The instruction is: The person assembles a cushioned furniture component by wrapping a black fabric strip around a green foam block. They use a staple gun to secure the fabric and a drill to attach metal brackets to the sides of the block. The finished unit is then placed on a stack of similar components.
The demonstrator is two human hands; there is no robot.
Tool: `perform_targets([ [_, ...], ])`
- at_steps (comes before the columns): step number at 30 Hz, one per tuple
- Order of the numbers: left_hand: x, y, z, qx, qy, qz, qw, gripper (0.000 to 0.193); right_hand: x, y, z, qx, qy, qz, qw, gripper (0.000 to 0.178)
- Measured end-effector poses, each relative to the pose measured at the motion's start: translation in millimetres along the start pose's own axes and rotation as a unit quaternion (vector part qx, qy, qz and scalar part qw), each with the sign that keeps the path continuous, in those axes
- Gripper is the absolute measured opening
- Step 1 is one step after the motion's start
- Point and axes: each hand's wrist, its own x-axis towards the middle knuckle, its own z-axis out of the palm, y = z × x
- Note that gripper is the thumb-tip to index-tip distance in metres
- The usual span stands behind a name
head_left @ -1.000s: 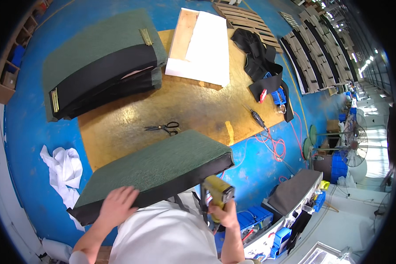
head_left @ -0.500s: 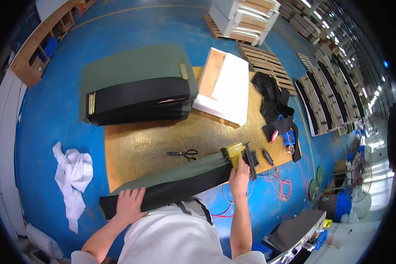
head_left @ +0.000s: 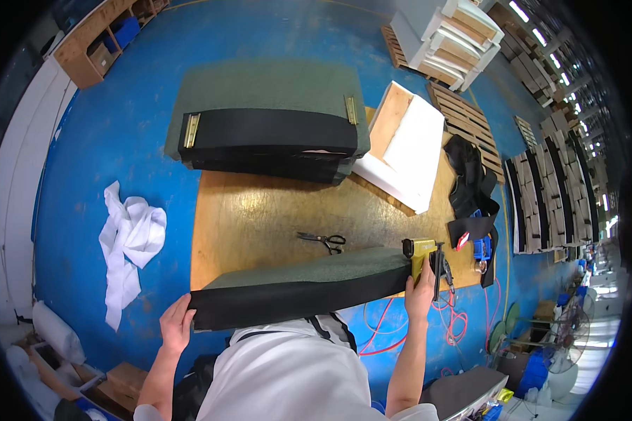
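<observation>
A long upholstered panel (head_left: 302, 303), green-grey fabric on top with a black strip along its near side, lies across the near edge of the wooden table (head_left: 260, 210), close to my body. My left hand (head_left: 176, 323) grips its left end, fingers bent at the corner. In my right hand (head_left: 420, 289) is a yellow staple gun (head_left: 421, 250), held upright at the panel's right end. My fingers wrap its handle, and its black magazine shows on the right. Black-handled scissors (head_left: 323, 241) lie on the table beyond the panel.
Stacked green-and-black upholstered pieces (head_left: 267, 130) with brass-coloured brackets stand at the far left. Beside them is a white padded wooden frame (head_left: 407, 147). Black fabric strips (head_left: 470, 175) lie at the right; red hoses (head_left: 456, 326) trail on the floor. White cloth (head_left: 133, 238) lies left.
My left hand has gone from the panel's top near its left end to the end itself. The panel lies more level. My view has shifted, and the staple gun stays in my right hand.
</observation>
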Motion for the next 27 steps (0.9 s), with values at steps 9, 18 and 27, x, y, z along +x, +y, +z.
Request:
perform_targets([
  [9, 0.5, -3.6, 21.0, -0.213, 0.048, -0.133, 0.967, 0.014, 1.3, -12.8, -6.9, 0.038, -0.068, -0.008, 0.997, 0.068],
  [18, 20.9, 2.2, 9.6, -0.188, -0.039, -0.134, 0.972, 0.009, -16.0, -62.4, 8.3, 0.118, -0.055, -0.218, 0.967, 0.04],
  [27, 25.6, 5.0, 15.3, -0.017, 0.021, 0.131, 0.991, 0.012, -28.3, -148.3, 58.9, 0.18, -0.168, -0.317, 0.916, 0.026],
])
